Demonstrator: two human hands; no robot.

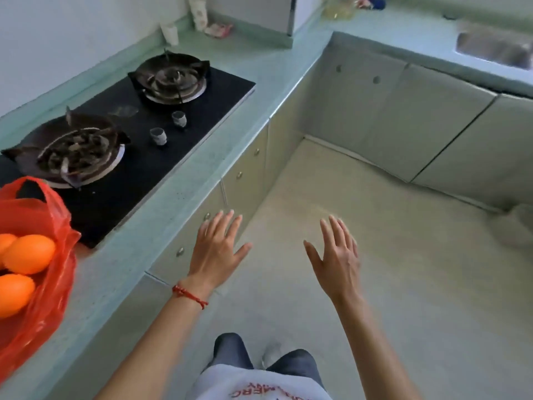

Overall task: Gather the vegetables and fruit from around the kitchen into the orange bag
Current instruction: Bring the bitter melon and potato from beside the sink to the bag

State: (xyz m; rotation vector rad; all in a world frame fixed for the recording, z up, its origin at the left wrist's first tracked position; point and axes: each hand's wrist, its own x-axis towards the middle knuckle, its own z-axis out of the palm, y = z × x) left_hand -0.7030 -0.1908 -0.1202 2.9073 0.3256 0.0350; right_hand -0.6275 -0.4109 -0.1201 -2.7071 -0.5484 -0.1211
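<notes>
Grey cloth of a shirt and dark trouser legs fill the bottom edge, and from there two bare forearms reach forward over the pale floor. A red string bracelet circles the left wrist. The left hand hangs in the air in front of the cabinet doors, its fingers straight and spread, holding nothing. The right hand floats beside it over the floor, fingers likewise straight and loosely fanned, empty.

Well to the left of both hands, at the near end of the green bench, sits the orange bag, its mouth open and one handle loop standing up. Inside lie orange fruits, three partly visible. Neither hand touches the bag; the bench edge lies between them.

Just beyond the bag a black gas hob is set into the bench, with two burners and two knobs. Farther back, small white containers stand against the wall, blurred. Across the corner, a steel sink is sunk into the far run of bench.
</notes>
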